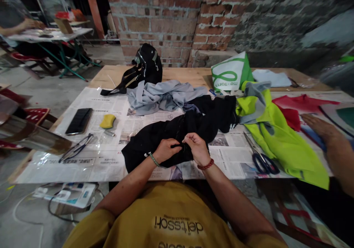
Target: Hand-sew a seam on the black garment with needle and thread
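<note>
Black cloth, seemingly a garment [151, 135], lies bunched on the newspaper in front of me. My left hand [168, 150] rests on it with thumb and fingers closed at a fold. Beside it, my right hand [197, 147] is pinched at the fingertips just above the same fabric; whatever is between those fingertips is too small to make out. A green bracelet circles my left wrist and a red one my right. Behind the black cloth lies a crumpled grey garment [166, 95]. To the right spreads a neon yellow garment [284, 141] with grey parts.
Scissors [261, 159] lie right of my hands. Leftward are a black phone [79, 121], a yellow sponge [107, 121], eyeglasses [76, 148] and a bottle [35, 133]. A black bag [149, 62] and white-green bag [231, 73] stand behind. Another person's arm [329, 141] reaches in at right.
</note>
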A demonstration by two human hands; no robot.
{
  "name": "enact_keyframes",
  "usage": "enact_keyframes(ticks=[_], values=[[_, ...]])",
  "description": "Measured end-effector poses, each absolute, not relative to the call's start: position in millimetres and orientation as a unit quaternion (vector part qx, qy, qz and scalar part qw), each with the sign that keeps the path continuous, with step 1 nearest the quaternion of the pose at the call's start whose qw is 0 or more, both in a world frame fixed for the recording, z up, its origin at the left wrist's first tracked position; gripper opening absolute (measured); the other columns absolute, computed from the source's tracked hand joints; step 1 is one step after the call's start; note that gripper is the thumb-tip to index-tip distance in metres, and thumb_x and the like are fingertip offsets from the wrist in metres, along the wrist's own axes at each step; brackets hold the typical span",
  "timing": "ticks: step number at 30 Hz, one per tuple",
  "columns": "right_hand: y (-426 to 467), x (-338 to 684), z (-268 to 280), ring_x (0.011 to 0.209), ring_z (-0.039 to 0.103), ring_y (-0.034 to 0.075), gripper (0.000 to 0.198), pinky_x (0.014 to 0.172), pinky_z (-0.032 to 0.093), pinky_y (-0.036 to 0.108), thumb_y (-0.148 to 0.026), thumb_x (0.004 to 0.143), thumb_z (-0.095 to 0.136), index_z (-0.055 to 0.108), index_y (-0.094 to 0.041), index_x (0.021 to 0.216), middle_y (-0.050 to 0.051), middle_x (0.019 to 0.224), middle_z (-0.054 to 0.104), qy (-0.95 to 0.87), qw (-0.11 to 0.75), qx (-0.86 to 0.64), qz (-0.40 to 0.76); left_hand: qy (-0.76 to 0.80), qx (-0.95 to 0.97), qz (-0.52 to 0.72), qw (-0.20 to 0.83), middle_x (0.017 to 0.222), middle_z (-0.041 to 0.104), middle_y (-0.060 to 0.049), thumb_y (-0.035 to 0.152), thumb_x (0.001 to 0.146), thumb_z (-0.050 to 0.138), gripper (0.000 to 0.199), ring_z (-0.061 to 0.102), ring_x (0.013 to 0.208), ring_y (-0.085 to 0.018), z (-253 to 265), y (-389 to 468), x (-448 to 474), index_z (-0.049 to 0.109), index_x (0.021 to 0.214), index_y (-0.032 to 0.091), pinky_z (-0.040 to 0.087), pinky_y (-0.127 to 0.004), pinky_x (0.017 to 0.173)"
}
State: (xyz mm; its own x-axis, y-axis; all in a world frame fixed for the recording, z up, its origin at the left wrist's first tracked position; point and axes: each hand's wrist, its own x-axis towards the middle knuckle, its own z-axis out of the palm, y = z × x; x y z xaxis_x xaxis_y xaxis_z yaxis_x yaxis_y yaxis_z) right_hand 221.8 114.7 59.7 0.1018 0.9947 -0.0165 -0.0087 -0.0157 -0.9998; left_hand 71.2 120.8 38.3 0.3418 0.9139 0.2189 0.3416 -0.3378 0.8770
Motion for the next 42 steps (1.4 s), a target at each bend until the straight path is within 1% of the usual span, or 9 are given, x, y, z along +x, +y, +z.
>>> enact_keyframes(ticks=[6, 11, 13, 19, 23, 27, 31, 37, 42], values=[[114.9, 220.3, 60.0, 0.061, 0.054, 0.011, 0.01, 0.063, 0.041, 0.024, -0.028, 0.07, 0.061, 0.057, -0.018, 0.07, -0.002, 0.063, 0.06, -0.503, 0.49, -0.516, 0.49, 0.445, 0.714, 0.395, 0.37, 0.068, 0.066, -0.002, 0.012, 0.071, 0.066, 0.004, 0.058, 0.063, -0.01, 38.7, 120.8, 68.8, 0.07, 0.071, 0.013, 0.043, -0.02, 0.062], [135.4, 233.3, 71.0, 0.059, 0.053, 0.009, 0.014, 0.065, 0.043, 0.024, -0.029, 0.068, 0.065, 0.056, -0.018, 0.069, -0.004, 0.061, 0.058, -0.426, 0.592, -0.495, 0.472, 0.416, 0.724, 0.37, 0.406, 0.066, 0.064, -0.001, 0.015, 0.07, 0.068, 0.003, 0.056, 0.062, -0.009, 41.1, 118.0, 68.9, 0.07, 0.069, 0.013, 0.042, -0.019, 0.061], [141.4, 238.0, 78.9, 0.059, 0.053, 0.008, 0.016, 0.062, 0.043, 0.022, -0.03, 0.069, 0.066, 0.056, -0.018, 0.071, -0.003, 0.063, 0.059, -0.424, 0.603, -0.487, 0.469, 0.423, 0.712, 0.357, 0.432, 0.066, 0.063, 0.0, 0.016, 0.069, 0.068, 0.003, 0.055, 0.061, -0.009, 41.8, 118.7, 68.6, 0.069, 0.069, 0.013, 0.041, -0.019, 0.059], [143.5, 242.1, 101.3, 0.072, 0.065, 0.015, 0.031, 0.048, 0.046, 0.021, -0.041, 0.07, 0.07, 0.048, -0.022, 0.082, -0.002, 0.073, 0.066, -0.404, 0.545, -0.407, 0.612, 0.429, 0.64, 0.319, 0.552, 0.067, 0.063, 0.002, 0.02, 0.067, 0.069, 0.011, 0.053, 0.061, -0.009, 42.7, 126.6, 61.8, 0.069, 0.074, 0.012, 0.04, -0.019, 0.06], [157.8, 249.6, 112.1, 0.067, 0.066, 0.013, 0.034, 0.054, 0.054, 0.022, -0.038, 0.068, 0.074, 0.048, -0.023, 0.085, -0.006, 0.064, 0.063, -0.359, 0.563, -0.377, 0.642, 0.421, 0.595, 0.327, 0.601, 0.067, 0.063, 0.002, 0.024, 0.066, 0.069, 0.016, 0.052, 0.061, -0.008, 42.2, 129.2, 57.4, 0.069, 0.077, 0.012, 0.04, -0.02, 0.061], [178.9, 260.9, 125.8, 0.07, 0.066, 0.011, 0.026, 0.072, 0.058, 0.03, -0.035, 0.075, 0.069, 0.05, -0.023, 0.086, -0.008, 0.064, 0.061, -0.418, 0.628, -0.359, 0.549, 0.436, 0.558, 0.331, 0.624, 0.061, 0.058, 0.003, 0.023, 0.067, 0.065, 0.016, 0.047, 0.054, -0.006, 41.6, 129.3, 56.8, 0.069, 0.078, 0.012, 0.035, -0.018, 0.053], [196.6, 272.1, 142.9, 0.067, 0.065, 0.01, 0.017, 0.069, 0.058, 0.028, -0.034, 0.08, 0.064, 0.053, -0.022, 0.085, -0.006, 0.067, 0.061, -0.513, 0.68, -0.373, 0.368, 0.439, 0.542, 0.332, 0.635, 0.057, 0.057, 0.004, 0.023, 0.066, 0.064, 0.015, 0.046, 0.052, -0.006, 43.5, 128.2, 57.6, 0.068, 0.075, 0.012, 0.033, -0.017, 0.051], [213.0, 288.9, 166.2, 0.066, 0.064, 0.011, 0.015, 0.069, 0.056, 0.03, -0.036, 0.085, 0.058, 0.055, -0.021, 0.087, -0.003, 0.071, 0.062, -0.606, 0.671, -0.399, 0.152, 0.436, 0.548, 0.336, 0.63, 0.057, 0.057, 0.003, 0.025, 0.065, 0.064, 0.015, 0.046, 0.053, -0.006, 44.3, 127.6, 57.1, 0.069, 0.072, 0.013, 0.034, -0.018, 0.051], [222.9, 302.9, 185.2, 0.067, 0.063, 0.011, 0.014, 0.069, 0.053, 0.028, -0.032, 0.088, 0.051, 0.054, -0.019, 0.092, -0.001, 0.073, 0.062, -0.627, 0.65, -0.428, 0.043, 0.435, 0.551, 0.331, 0.631, 0.058, 0.057, 0.003, 0.026, 0.066, 0.064, 0.016, 0.046, 0.054, -0.007, 41.7, 128.5, 56.2, 0.069, 0.074, 0.012, 0.034, -0.018, 0.052]])
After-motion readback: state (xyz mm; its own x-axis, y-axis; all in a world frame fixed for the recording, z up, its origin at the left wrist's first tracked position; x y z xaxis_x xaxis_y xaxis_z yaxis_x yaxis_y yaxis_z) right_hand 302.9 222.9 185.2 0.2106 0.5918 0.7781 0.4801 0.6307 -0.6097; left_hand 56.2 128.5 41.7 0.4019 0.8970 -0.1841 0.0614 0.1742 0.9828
